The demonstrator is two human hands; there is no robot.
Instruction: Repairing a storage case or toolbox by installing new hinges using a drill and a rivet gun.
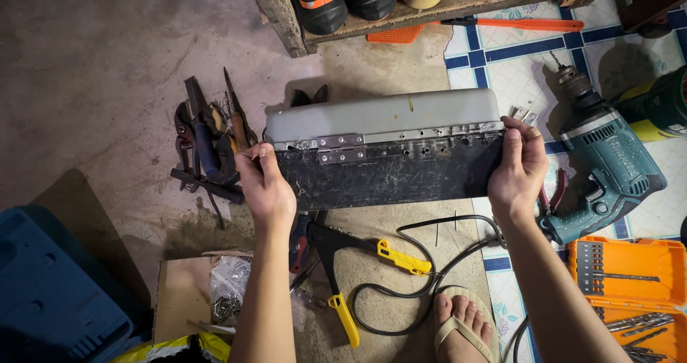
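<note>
We are gripping the hinged grey-and-black case mid-frame | left hand fingers clamped on its left end | right hand fingers clamped on its right end | teal drill lying at right.

Tool-strewn concrete floor

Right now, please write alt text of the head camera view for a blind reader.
Two bare hands, left hand and right hand, grip the ends of a grey-and-black hinged metal case over a concrete floor. Around lie a teal electric drill, an orange drill-bit box and a yellow-handled rivet tool.
</note>
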